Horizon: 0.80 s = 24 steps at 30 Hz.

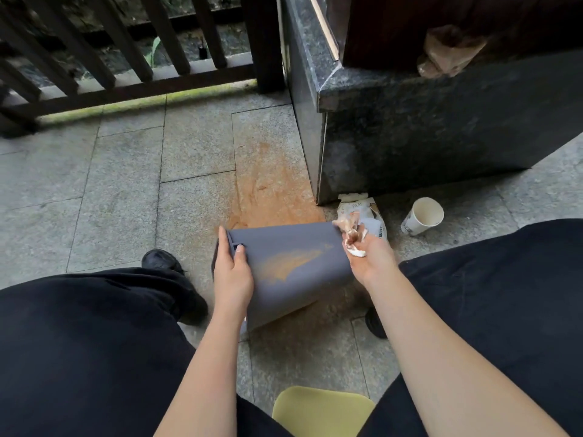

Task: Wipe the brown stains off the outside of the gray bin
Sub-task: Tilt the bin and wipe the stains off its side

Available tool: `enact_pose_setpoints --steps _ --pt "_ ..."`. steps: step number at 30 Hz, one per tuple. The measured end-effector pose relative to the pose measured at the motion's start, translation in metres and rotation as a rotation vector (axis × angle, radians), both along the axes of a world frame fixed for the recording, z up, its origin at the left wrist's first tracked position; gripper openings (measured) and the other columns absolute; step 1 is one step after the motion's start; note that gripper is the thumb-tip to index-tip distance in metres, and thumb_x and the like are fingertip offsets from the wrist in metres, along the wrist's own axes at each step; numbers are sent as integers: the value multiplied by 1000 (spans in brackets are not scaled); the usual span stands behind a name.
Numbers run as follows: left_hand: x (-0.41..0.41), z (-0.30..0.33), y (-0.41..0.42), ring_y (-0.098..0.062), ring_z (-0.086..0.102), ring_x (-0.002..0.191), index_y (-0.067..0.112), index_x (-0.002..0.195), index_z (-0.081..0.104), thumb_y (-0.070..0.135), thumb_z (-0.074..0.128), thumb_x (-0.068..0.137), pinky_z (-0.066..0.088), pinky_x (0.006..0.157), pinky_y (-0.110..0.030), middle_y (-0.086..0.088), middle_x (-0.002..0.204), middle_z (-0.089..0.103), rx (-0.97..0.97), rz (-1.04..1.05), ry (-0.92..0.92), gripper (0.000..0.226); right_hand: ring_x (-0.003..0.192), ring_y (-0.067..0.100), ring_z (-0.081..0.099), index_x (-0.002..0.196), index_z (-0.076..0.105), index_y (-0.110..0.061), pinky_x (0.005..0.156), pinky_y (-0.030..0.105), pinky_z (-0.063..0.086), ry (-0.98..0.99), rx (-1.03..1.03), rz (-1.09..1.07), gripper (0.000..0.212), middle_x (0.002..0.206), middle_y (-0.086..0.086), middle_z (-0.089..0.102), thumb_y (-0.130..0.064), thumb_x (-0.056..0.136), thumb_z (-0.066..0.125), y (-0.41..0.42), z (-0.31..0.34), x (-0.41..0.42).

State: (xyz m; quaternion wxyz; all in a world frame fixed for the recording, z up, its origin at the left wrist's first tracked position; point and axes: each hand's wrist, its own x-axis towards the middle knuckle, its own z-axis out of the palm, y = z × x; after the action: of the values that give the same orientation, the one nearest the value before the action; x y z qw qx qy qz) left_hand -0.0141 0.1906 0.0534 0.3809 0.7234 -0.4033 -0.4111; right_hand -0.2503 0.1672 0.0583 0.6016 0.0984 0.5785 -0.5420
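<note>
The gray bin (303, 241) lies tipped on its side on the stone floor between my knees. A brown stain (291, 261) streaks across its upward-facing side. My left hand (232, 272) grips the bin's rim end at the left, thumb on the side wall. My right hand (370, 258) holds a crumpled, brown-soiled tissue (351, 234) at the bin's right end, just off the stained area.
A brown spill (271, 187) stains the floor tiles beyond the bin. A tissue pack (369, 216) and a tipped paper cup (422, 216) lie by the dark stone plinth (426, 137). A dark railing (126, 58) runs at the back. A yellow stool (318, 411) is under me.
</note>
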Motion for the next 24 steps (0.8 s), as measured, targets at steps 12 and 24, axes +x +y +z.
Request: enact_pose_setpoints --steps 12,24 --pt "6 9 -3 -8 41 138 33 155 32 33 49 103 34 115 -37 14 156 37 19 58 289 54 114 19 63 119 69 -15 96 31 49 79 -326 740 53 122 2 70 14 89 37 65 55 87" --pt "-18 23 8 24 33 128 52 152 24 57 32 103 32 97 -6 51 137 32 28 -247 249 50 151 3 -3 156 20 -19 124 44 7 1252 -738 1242 80 160 -18 1 12 85 39 76 10 97"
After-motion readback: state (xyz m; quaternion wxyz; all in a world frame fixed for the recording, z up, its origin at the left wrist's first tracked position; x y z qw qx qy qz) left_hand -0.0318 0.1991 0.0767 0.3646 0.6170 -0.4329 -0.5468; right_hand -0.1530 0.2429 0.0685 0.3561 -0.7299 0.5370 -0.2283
